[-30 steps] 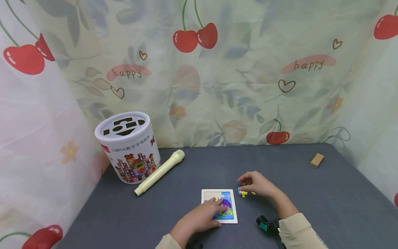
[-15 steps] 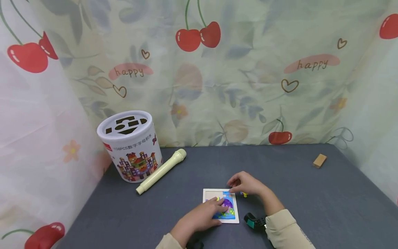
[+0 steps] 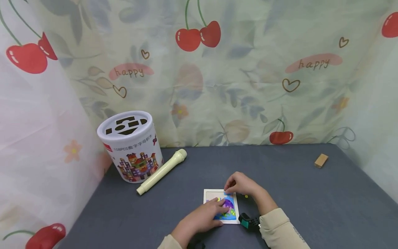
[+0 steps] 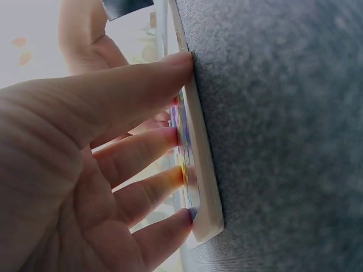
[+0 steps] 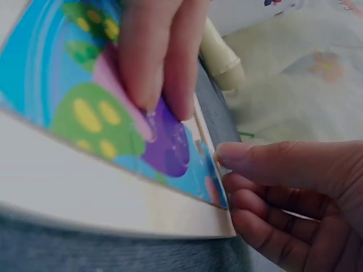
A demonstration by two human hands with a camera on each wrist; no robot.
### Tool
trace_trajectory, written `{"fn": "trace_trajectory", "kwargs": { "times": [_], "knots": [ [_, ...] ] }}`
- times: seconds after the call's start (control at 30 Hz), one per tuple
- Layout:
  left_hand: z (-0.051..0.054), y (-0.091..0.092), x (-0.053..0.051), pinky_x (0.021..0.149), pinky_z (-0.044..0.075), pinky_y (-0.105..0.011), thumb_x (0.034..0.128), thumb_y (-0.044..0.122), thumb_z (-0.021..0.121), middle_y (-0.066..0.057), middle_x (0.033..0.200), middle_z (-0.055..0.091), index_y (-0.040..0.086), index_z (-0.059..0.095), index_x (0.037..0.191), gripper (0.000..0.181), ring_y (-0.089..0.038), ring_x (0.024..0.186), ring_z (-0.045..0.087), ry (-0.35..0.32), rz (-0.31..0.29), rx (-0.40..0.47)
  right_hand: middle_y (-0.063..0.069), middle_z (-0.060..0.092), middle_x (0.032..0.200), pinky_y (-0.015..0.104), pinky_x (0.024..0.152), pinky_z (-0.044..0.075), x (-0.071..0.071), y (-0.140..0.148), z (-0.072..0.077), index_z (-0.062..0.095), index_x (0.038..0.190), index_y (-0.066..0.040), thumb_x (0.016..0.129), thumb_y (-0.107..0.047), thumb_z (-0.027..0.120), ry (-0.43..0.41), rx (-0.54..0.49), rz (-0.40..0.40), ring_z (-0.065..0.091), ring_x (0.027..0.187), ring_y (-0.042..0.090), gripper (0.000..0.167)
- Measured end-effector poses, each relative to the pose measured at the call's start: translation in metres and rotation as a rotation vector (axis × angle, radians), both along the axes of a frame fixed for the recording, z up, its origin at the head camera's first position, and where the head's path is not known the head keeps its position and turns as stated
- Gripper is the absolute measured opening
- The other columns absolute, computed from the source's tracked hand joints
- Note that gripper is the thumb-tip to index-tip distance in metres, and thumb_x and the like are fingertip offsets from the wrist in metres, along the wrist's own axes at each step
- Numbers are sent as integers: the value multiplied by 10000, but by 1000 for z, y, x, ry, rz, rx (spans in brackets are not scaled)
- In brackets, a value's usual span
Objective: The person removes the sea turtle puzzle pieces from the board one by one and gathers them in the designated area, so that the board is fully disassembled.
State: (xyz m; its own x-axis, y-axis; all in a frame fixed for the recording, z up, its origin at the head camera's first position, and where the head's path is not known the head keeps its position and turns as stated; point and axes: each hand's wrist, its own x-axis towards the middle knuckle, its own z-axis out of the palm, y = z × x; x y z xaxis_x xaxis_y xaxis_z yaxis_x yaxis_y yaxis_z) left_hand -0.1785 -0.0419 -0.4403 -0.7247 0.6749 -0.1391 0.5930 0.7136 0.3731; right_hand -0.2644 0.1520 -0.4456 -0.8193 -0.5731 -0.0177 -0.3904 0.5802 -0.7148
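Note:
A puzzle board (image 3: 237, 217) with a pale frame and a colourful picture lies flat on the table. My left hand (image 3: 205, 213) rests on it, fingertips on the picture. In the left wrist view its thumb (image 4: 142, 79) touches the frame's edge. My right hand (image 3: 244, 185) is at the far right corner of the board, thumb and fingers pinched together. A bit of blue shows at its fingertips, seemingly a small puzzle piece, mostly hidden by the fingers. In the right wrist view the right thumb (image 5: 266, 161) meets the curled fingers beside the frame. A yellow-marked puzzle piece (image 3: 246, 196) lies partly hidden behind the right hand.
A white bucket (image 3: 132, 148) with shaped holes in its lid stands at the back left. Beside it lies a cream-coloured stick (image 3: 161, 172) with a rounded end. A small wooden block (image 3: 321, 160) sits at the back right. Patterned cloth hangs behind the table.
My right hand has moved left, from beside the loose pieces to the board's far right corner. The left hand has stayed on the board.

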Motion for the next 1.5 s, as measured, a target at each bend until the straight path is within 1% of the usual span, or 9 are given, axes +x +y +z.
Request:
{"fn": "trace_trajectory", "kwargs": {
  "times": [0.2, 0.47, 0.63, 0.8, 1.0, 1.13, 1.23, 1.37, 1.5],
  "knots": [
    [1, -1, 0, 1040, 399, -348, 840, 242, 689, -10, 1436, 448, 223, 574, 1291, 466, -251, 1345, 387, 2, -6, -2, 43, 710, 745, 187, 571, 477, 2, -1, 0, 743, 814, -23, 808, -64, 698, 5, 15, 18, 572, 624, 24, 61],
    [-1, -4, 0, 1034, 406, -349, 848, 241, 680, -17, 1442, 441, 219, 563, 1302, 470, -256, 1350, 379, -14, -15, 0, 62, 709, 773, 169, 582, 479, 5, -3, -3, 732, 851, 20, 805, -33, 691, 7, -15, 65, 557, 645, -8, 82],
    [-1, -3, 1, 1038, 402, -357, 845, 243, 683, -19, 1439, 446, 218, 570, 1296, 465, -262, 1344, 388, 12, -18, 0, 38, 675, 720, 174, 567, 464, 6, -4, -3, 712, 835, 12, 793, -26, 696, 20, 0, 59, 529, 612, 7, 58],
    [-1, -3, 3, 1028, 410, -348, 840, 239, 688, -14, 1438, 446, 228, 577, 1289, 463, -266, 1338, 392, 25, -13, -3, 12, 630, 709, 178, 571, 450, 6, -5, -5, 688, 824, -5, 792, -31, 697, 20, 11, 42, 511, 623, 25, 42],
    [0, -2, 3, 1025, 413, -355, 843, 230, 685, -21, 1446, 435, 224, 573, 1293, 463, -276, 1345, 381, 11, -11, 3, 18, 616, 710, 186, 568, 442, 6, -2, -6, 672, 826, 3, 800, -2, 667, -12, -28, 32, 508, 627, 39, 27],
    [-1, -1, 2, 1030, 410, -361, 847, 232, 681, -21, 1449, 431, 228, 567, 1299, 466, -278, 1349, 375, 8, -12, 1, 53, 630, 711, 193, 554, 443, 5, 2, -6, 670, 835, 29, 788, 31, 649, -25, -62, -2, 515, 616, 50, 52],
    [-2, -1, 0, 1029, 411, -361, 845, 237, 683, -17, 1448, 433, 236, 566, 1299, 469, -277, 1348, 377, 8, -7, -4, 74, 648, 713, 203, 554, 449, 4, 5, -5, 678, 829, 41, 785, 10, 673, -43, -70, -20, 521, 610, 58, 54],
    [-3, -1, 0, 1030, 410, -366, 849, 239, 679, -20, 1450, 429, 234, 561, 1303, 469, -279, 1349, 375, 1, -3, -3, 77, 660, 710, 206, 563, 455, 4, 7, -3, 683, 810, 53, 772, -14, 704, -68, -69, -19, 524, 611, 65, 80],
    [-2, -1, 0, 1030, 410, -366, 852, 237, 676, -19, 1454, 424, 234, 557, 1307, 470, -275, 1351, 371, -10, -1, 4, 63, 646, 701, 199, 561, 447, 4, 8, -2, 673, 814, 61, 774, -10, 697, -76, -72, -4, 517, 608, 63, 85]
  ]
}}
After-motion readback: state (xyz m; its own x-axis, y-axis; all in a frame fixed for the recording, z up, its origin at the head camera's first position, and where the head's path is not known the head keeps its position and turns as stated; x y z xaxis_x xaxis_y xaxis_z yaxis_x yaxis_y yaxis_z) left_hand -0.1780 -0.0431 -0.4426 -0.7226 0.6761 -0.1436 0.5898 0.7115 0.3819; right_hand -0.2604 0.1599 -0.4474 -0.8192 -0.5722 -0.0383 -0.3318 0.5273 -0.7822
